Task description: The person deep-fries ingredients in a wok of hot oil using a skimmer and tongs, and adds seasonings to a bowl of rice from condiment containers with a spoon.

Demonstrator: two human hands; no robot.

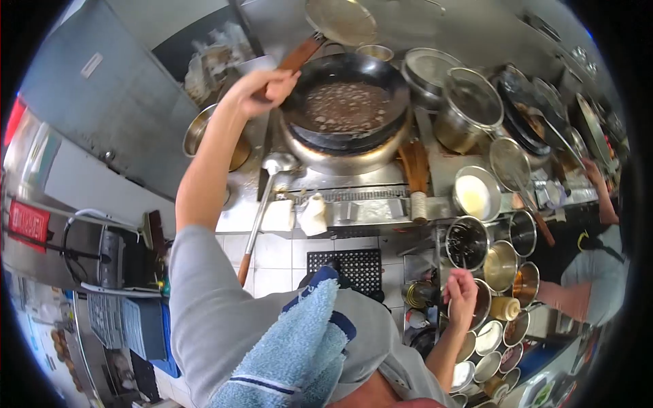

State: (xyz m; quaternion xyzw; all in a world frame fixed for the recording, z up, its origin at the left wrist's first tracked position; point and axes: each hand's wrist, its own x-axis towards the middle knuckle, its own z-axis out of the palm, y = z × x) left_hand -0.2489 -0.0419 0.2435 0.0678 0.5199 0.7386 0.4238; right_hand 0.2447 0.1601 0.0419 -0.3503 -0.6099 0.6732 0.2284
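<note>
My left hand is wrapped round the wooden handle of a round wire skimmer, which is raised behind the wok. Below it, a large black wok sits on the burner, with dark bubbling liquid inside. My right hand is low at my right, over the metal sauce pots, with its fingers loosely bent and the thumb apart; I see nothing in it. Closest to it are a steel pot and a pot with dark contents.
A long-handled ladle leans on the stove front, near a folded white cloth. A bamboo brush lies right of the wok. A strainer rests beside a bowl of pale liquid. At far right, another person's arm reaches toward a second wok.
</note>
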